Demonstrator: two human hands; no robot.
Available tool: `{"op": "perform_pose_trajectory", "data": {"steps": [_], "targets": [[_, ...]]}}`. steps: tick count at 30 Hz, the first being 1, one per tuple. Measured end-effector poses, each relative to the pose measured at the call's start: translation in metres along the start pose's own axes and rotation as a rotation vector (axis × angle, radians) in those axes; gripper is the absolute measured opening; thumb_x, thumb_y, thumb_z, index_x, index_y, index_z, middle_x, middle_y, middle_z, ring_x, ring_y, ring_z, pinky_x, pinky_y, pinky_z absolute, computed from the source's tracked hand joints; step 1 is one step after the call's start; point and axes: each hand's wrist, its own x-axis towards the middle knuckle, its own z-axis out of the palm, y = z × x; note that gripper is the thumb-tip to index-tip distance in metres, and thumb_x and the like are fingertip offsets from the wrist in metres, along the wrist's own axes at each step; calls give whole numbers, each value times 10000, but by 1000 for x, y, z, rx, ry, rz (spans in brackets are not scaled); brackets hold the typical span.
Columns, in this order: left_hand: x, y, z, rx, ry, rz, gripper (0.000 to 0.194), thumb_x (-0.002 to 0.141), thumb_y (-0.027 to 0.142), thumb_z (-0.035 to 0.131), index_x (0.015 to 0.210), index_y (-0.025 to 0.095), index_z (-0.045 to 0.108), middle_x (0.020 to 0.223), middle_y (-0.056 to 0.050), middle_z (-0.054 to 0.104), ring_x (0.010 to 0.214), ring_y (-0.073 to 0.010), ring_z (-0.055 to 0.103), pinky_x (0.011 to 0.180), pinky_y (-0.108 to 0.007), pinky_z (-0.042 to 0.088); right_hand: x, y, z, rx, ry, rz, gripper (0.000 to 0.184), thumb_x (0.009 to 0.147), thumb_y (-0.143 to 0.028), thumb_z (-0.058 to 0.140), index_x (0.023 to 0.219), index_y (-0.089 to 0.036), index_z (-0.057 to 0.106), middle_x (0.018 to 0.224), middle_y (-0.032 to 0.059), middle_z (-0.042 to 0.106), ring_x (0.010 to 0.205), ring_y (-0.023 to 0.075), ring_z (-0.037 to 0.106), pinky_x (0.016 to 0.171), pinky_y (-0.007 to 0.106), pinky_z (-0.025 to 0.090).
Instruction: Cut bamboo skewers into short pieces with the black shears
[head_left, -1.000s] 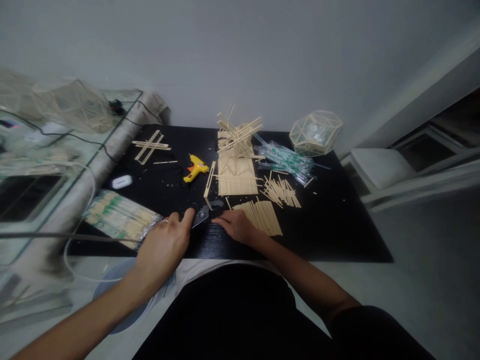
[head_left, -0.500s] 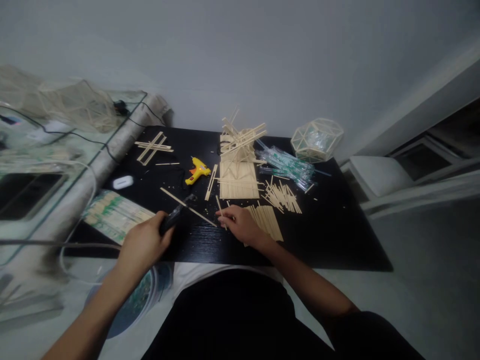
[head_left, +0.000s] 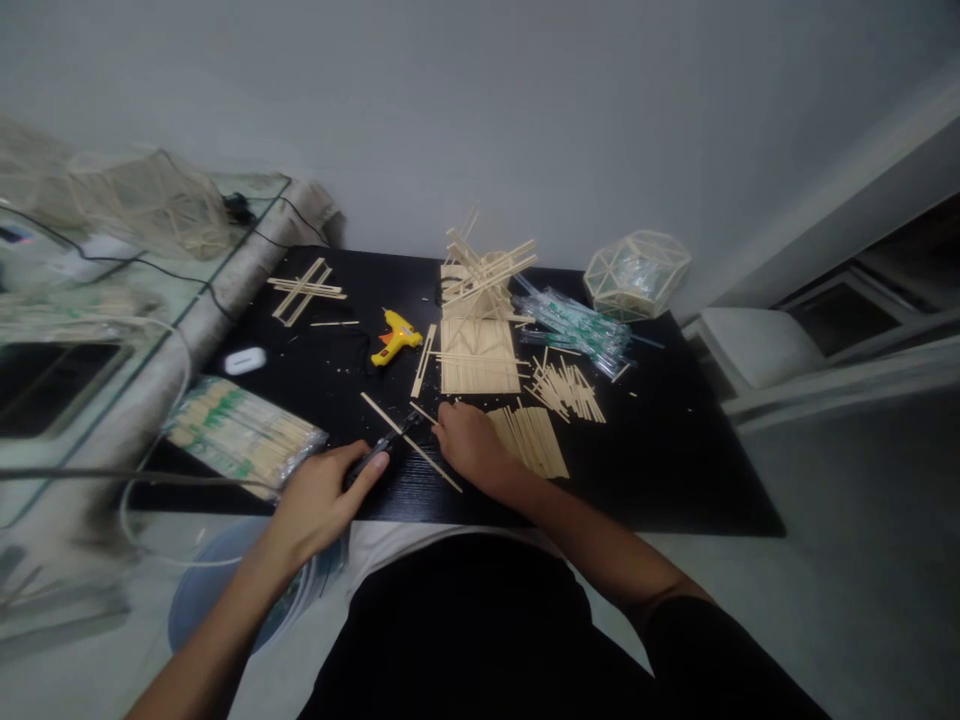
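Note:
My left hand (head_left: 330, 495) is closed around a pair of dark-handled pliers (head_left: 381, 446), jaws pointing up and to the right. A long thin wooden stick (head_left: 435, 464) crosses the pliers near the jaws; whether it is gripped or just touching I cannot tell. My right hand (head_left: 471, 438) pinches a shorter stick (head_left: 424, 412), whose free end lies close to the jaws. Just right of that hand is a row of flat sticks (head_left: 532, 440). Above it lies a larger mat of sticks (head_left: 480, 370) with a tangled stick frame (head_left: 487, 280) on top.
A yellow glue gun (head_left: 397, 338) lies on the black table (head_left: 660, 470). Around it are a white case (head_left: 245, 361), a bagged stick bundle (head_left: 240, 430), crossed sticks (head_left: 306, 290), a pile of short sticks (head_left: 570, 388), green-printed wrappers (head_left: 581, 330) and a stick polyhedron (head_left: 637, 272). A bucket (head_left: 217, 590) stands below.
My left hand has moved right with the pliers, and the long stick has shifted right and toward me. The short stick in my right hand has turned, its free end now pointing left to the jaws.

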Motion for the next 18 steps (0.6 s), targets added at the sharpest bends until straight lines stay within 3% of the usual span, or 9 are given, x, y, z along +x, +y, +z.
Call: {"op": "perform_pose_trajectory", "data": {"steps": [3,6,10,12,15,18], "targets": [[0,3,1,-29,5,45,517,1018,604,341,762,231,591,777,-42,722,757,-250,681,721,-344,442,0,1,0,38,69,3,155,1018,-212,576,1067,-138,703,1115,174,719,1022,276,678,842,361,504],[0,7,6,-36,9,69,488,1024,574,362,787,229,613,799,-45,735,778,-256,698,725,-347,461,-5,6,0,311,142,-64,151,1008,-157,565,964,-158,709,1026,115,741,974,226,682,865,335,500],[4,11,16,-95,22,131,471,1029,581,401,1090,221,699,1083,-78,781,1005,-280,734,904,-386,521,-20,17,0,921,-26,-94,242,1030,-229,526,842,-175,668,808,25,725,745,150,668,729,276,521],[7,14,21,-100,31,153,493,1024,596,417,1182,212,682,1163,-97,767,1071,-290,726,958,-409,524,-29,21,-1,1115,-98,-67,253,1028,-279,523,844,-174,659,787,16,711,659,128,634,651,260,512],[11,21,26,-87,21,165,509,1027,614,393,1118,205,682,1077,-100,764,991,-288,732,898,-410,542,-41,22,-2,1139,4,-37,203,990,-292,578,850,-177,670,772,-2,693,580,101,553,604,247,463],[14,31,28,-57,22,171,532,1035,624,342,1051,211,676,1016,-97,754,947,-279,725,864,-396,535,-47,23,-2,1052,145,-37,226,975,-295,603,791,-184,673,731,-9,679,631,114,566,661,256,451]]}}
